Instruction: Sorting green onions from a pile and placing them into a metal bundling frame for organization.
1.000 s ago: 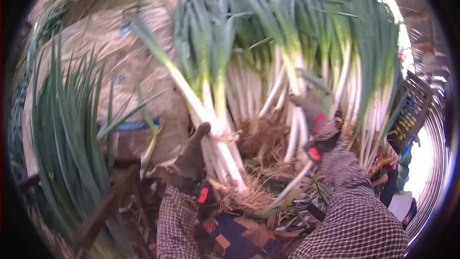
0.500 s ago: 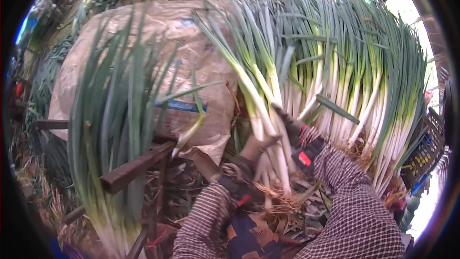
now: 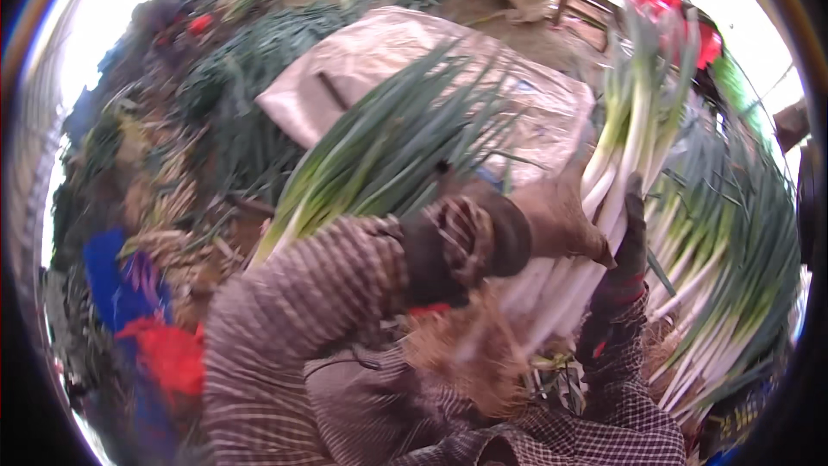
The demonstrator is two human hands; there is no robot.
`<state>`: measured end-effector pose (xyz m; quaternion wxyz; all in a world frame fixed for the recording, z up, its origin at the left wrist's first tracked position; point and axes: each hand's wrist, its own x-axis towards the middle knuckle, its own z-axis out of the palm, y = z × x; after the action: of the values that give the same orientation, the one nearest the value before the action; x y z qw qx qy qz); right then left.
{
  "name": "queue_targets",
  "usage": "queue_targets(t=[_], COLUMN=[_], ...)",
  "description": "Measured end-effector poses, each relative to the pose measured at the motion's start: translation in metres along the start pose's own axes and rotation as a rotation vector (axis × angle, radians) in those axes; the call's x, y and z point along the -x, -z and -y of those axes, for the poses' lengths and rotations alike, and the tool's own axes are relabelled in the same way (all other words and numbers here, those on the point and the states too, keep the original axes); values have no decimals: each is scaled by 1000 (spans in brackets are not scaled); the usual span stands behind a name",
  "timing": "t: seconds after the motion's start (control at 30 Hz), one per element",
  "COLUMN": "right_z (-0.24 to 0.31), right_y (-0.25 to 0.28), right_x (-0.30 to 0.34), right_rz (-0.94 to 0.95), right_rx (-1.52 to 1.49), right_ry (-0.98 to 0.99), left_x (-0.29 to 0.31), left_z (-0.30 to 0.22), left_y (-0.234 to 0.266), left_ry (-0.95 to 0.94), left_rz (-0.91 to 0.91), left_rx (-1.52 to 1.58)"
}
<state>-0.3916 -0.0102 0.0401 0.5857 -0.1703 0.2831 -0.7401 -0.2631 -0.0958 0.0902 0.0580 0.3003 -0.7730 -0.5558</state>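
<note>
A bunch of green onions [image 3: 636, 134] slants between my two hands, its leaves pointing up and away and its roots [image 3: 474, 349] hanging close to my lap. My left hand [image 3: 561, 216], in a brownish glove, wraps the white stalks from the left. Against their right side presses my right hand [image 3: 623, 250] in a dark glove, with its fingers pointing up along the stalks. Part of its grip is hidden behind them. Left of my hands lies a second bunch of green onions [image 3: 371, 155], partly covered by my left forearm.
A pale woven sack [image 3: 306, 108] spreads beyond the left bunch. Rows of green onions [image 3: 733, 242] lean at the right, near a dark crate [image 3: 733, 423]. Red plastic [image 3: 168, 358] and blue material [image 3: 103, 272] lie at the left. A wooden stool [image 3: 588, 15] stands far off.
My view has swung left. The bunch between my hands has been lifted and tilted, roots toward me. My left forearm now crosses in front of the left bunch.
</note>
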Motion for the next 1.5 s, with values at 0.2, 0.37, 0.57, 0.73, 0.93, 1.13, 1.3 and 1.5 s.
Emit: queue_targets(t=[0.2,0.37,0.57,0.73,0.93,1.13,1.3,1.5], right_z=[-127,-253,-342,-428,-444,-371,-250,-238], right_y=[-128,-206,-202,-116,-113,-150,-173,-105], right_x=[-18,18,88,103,86,97,14,-35], right_rz=[296,340,-170,393,188,760,1073,1238], right_rx=[-237,-400,-170,696,370,320,931,1811], right_ry=[-102,-381,-741,-423,-974,-1367,-843,302], left_x=[136,258,325,332,336,330,343,319], left_z=[11,64,199,263,342,337,275,274], left_y=[143,194,159,142,144,122,92,14], left_ry=[-10,365,619,721,927,1044,693,1028], left_rz=[92,-17,75,114,116,63,-667,-534], left_rx=[-120,-425,-178,-94,-362,-618,-344,-1086])
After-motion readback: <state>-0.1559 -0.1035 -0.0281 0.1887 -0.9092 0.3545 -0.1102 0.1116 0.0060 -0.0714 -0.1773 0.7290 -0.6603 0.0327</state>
